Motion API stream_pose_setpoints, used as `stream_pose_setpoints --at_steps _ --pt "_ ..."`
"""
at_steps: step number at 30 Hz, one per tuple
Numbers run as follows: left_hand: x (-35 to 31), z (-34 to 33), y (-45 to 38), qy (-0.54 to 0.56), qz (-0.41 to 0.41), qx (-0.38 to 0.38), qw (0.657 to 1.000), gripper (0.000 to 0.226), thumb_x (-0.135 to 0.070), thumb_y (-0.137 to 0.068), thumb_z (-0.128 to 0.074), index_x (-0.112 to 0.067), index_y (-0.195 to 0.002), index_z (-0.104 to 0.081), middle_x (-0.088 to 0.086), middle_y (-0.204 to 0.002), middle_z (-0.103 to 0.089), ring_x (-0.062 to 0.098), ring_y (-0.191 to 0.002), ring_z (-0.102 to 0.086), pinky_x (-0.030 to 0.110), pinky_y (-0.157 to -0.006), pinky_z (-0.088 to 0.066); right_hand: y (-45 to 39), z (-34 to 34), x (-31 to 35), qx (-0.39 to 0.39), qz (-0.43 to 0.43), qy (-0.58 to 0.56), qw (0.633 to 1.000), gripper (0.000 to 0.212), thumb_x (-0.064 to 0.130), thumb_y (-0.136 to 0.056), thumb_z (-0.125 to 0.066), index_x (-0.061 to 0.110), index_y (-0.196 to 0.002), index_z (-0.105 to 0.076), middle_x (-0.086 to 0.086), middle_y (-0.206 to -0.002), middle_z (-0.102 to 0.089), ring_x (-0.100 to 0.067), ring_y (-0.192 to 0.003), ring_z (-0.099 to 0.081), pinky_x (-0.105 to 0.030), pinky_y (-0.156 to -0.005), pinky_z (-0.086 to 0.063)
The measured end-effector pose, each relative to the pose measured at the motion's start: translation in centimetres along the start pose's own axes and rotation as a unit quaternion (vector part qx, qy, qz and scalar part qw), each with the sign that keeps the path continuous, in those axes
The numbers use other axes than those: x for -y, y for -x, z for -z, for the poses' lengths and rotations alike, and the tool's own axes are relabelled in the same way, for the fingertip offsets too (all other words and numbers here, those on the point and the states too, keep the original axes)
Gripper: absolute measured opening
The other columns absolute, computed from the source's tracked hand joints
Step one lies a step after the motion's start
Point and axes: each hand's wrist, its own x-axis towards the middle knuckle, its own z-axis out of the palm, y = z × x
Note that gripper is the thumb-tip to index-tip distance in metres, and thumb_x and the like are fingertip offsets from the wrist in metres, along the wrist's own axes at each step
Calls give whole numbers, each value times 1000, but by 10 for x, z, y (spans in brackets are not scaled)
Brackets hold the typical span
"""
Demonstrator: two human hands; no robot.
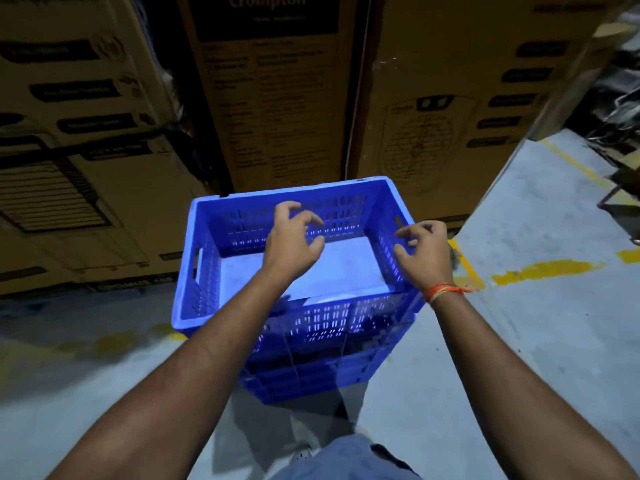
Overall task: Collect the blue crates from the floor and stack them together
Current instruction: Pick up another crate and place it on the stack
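A stack of blue slotted crates stands on the floor before me. The top crate [204,271] is empty, and lower crates [311,379] show beneath its near wall. My left hand [294,237] hovers over the crate's inside, fingers loosely curled, holding nothing. My right hand [424,251] hangs just above the crate's right wall with fingers loosely bent; it grips nothing, and whether the fingertips touch the rim is unclear. An orange thread circles my right wrist.
Tall cardboard boxes [277,98] form a wall right behind the stack. Grey concrete floor [540,341] with yellow painted lines [547,270] spreads to the right. Dark clutter and a metal frame [620,192] sit at the far right. My leg and shoe are below.
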Motion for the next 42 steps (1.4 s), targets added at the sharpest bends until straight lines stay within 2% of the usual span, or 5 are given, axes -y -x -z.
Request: stream_pose_setpoints --at_steps 8,14,25,38,42 --pt "-104 -82 -6 105 -151 124 975 19 -30 -84 -68 -35 -102 -67 -9 -129 -41 5 -89 -64 26 -80 -54 59 89 -65 -83 -100 -25 991 24 9 -73 -65 17 -95 -72 -4 -110 -46 -12 -95 -57 -21 -84 -52" --pt "-200 -188 11 159 -237 243 927 23 -12 -81 -71 -21 -102 -72 1 -122 -47 1 -84 -58 0 -67 -38 111 175 -151 -98 -224 6 970 23 11 -78 -68 25 -96 -71 0 -114 -45 -6 -71 -64 -21 -79 -51" --pt "-325 -370 33 141 -318 434 831 20 -32 -85 -67 -35 -105 -67 -10 -123 -45 3 -87 -65 25 -68 -54 172 286 -290 -173 -382 24 907 24 13 -79 -68 27 -97 -71 3 -113 -48 0 -66 -62 1 -67 -38" --pt "-463 -566 -83 80 -388 553 733 23 -30 -88 -67 -35 -110 -66 -10 -123 -45 1 -91 -64 25 -76 -56 100 350 -433 -240 -509 8 826 22 11 -83 -67 27 -97 -69 4 -110 -47 -5 -66 -62 -2 -69 -40" --pt "-529 -625 -129 74 -433 562 701 24 -33 -86 -68 -37 -110 -65 -11 -122 -46 -1 -90 -64 17 -72 -51 61 393 -475 -287 -521 24 803 24 9 -81 -69 27 -98 -70 3 -110 -49 -9 -68 -63 -14 -77 -45"
